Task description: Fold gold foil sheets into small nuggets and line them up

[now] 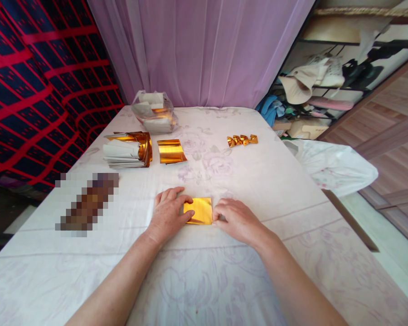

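The head view looks down at a tabletop (292,190) with a pale flowery cloth on it; a small gold foil sheet (199,211) lies flat near the near edge, about in the middle from left to right; its long side runs left to right, along the near edge, and its shiny face points up. The left hand (168,213) rests on the cloth at the sheet's left end; its thumb and fingertips press down on that end, not quite closed. The right hand (236,219) lies at the sheet's right end; its fingertips touch that edge and are curled close together. Farther back, toward the left edge, sits a stack of white and gold sheets (127,151); just beside it lies another gold sheet (171,151). A clear bag of papers (154,113) stands near the far left corner. A row of folded gold pieces (242,140) lies toward the far right, well apart from the hands.
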`<state>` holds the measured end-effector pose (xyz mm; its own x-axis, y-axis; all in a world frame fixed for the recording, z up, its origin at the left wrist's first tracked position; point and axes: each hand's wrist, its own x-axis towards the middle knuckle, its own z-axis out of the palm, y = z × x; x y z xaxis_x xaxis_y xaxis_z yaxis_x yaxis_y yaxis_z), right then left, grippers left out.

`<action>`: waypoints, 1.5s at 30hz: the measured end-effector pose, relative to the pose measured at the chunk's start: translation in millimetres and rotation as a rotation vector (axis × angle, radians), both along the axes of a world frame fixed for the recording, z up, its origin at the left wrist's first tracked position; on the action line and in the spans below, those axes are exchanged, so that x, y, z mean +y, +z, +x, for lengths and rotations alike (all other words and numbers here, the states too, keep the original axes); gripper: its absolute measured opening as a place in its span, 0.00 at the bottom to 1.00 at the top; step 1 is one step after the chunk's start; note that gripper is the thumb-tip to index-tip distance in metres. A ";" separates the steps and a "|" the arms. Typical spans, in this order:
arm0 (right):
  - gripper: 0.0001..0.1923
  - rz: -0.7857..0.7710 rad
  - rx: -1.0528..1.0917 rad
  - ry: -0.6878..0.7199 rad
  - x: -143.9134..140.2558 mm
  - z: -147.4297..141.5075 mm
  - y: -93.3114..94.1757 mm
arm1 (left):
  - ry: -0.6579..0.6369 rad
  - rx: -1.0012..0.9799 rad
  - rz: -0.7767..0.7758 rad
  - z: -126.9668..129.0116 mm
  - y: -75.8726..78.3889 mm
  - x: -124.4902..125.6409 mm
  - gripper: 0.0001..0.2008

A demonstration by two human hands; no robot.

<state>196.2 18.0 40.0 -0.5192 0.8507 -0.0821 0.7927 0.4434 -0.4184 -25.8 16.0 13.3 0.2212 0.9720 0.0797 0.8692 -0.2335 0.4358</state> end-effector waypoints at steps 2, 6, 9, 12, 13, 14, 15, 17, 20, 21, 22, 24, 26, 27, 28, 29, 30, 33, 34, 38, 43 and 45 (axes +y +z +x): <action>0.10 -0.020 0.013 -0.027 -0.2 5.3 1.6 | 0.006 0.003 -0.007 0.4 0.5 0.1 0.11; 0.10 0.001 0.231 -0.109 0.2 -1.0 -1.5 | 0.009 0.015 -0.012 0.7 1.5 0.2 0.11; 0.08 0.039 0.329 -0.132 -0.5 -16.7 -9.2 | 0.006 0.031 -0.007 0.4 2.5 -0.2 0.12; 0.06 -0.014 0.215 -0.077 -2.7 -25.7 -14.3 | 0.005 0.047 -0.003 0.5 3.4 -1.0 0.12; 0.05 -0.029 0.183 -0.072 -3.6 -26.0 -14.3 | 0.004 0.051 0.000 0.7 3.6 -1.4 0.12; 0.05 -0.042 0.161 -0.071 -4.3 -25.3 -13.6 | 0.004 0.053 0.005 1.0 3.8 -1.7 0.12; 0.05 -0.056 0.148 -0.068 -5.0 -23.9 -12.4 | 0.005 0.055 0.010 1.4 3.9 -2.1 0.12; 0.06 -0.079 0.138 -0.059 -5.9 -20.8 -9.5 | 0.008 0.061 0.019 2.6 4.0 -3.0 0.12; 0.06 -0.097 0.143 -0.050 -6.0 -19.0 -7.3 | 0.007 0.080 0.032 5.6 3.8 -5.3 0.15; 0.06 -0.099 0.144 -0.051 -5.8 -19.2 -7.4 | 0.007 0.089 0.038 6.9 3.6 -6.3 0.16; 0.06 -0.098 0.145 -0.054 -5.6 -19.8 -7.7 | 0.008 0.098 0.044 8.2 3.2 -7.4 0.18; 0.06 -0.094 0.147 -0.060 -5.1 -21.0 -8.6 | 0.011 0.112 0.048 10.6 2.5 -9.5 0.22; 0.05 -0.091 0.145 -0.061 -4.8 -21.6 -9.3 | 0.012 0.119 0.038 12.6 1.9 -11.1 0.24; 0.06 -0.089 0.145 -0.059 -4.6 -21.7 -9.6 | 0.012 0.119 0.031 13.3 1.7 -11.6 0.25; 0.06 -0.088 0.146 -0.056 -4.5 -21.6 -9.8 | 0.014 0.118 0.025 13.9 1.6 -11.9 0.26; 0.06 -0.086 0.149 -0.053 -4.5 -21.4 -10.0 | 0.016 0.117 0.020 14.4 1.5 -12.1 0.27; 0.06 -0.085 0.152 -0.052 -4.4 -21.2 -10.2 | 0.018 0.116 0.015 14.6 1.4 -12.1 0.27; 0.06 -0.081 0.162 -0.052 -4.2 -20.8 -11.0 | 0.020 0.108 -0.005 13.8 1.4 -11.4 0.27; 0.06 -0.083 0.163 -0.053 -4.1 -20.7 -11.2 | 0.016 0.105 -0.011 12.8 1.6 -11.0 0.26; 0.07 -0.107 0.158 -0.052 -3.4 -20.7 -10.5 | -0.032 0.087 -0.060 5.1 4.2 -8.9 0.24; 0.08 -0.120 0.165 -0.051 -3.2 -20.8 -9.6 | -0.116 0.063 -0.151 -8.7 8.9 -4.7 0.24; 0.08 -0.125 0.172 -0.050 -3.0 -20.4 -9.9 | -0.151 0.062 -0.186 -13.4 11.4 -2.8 0.24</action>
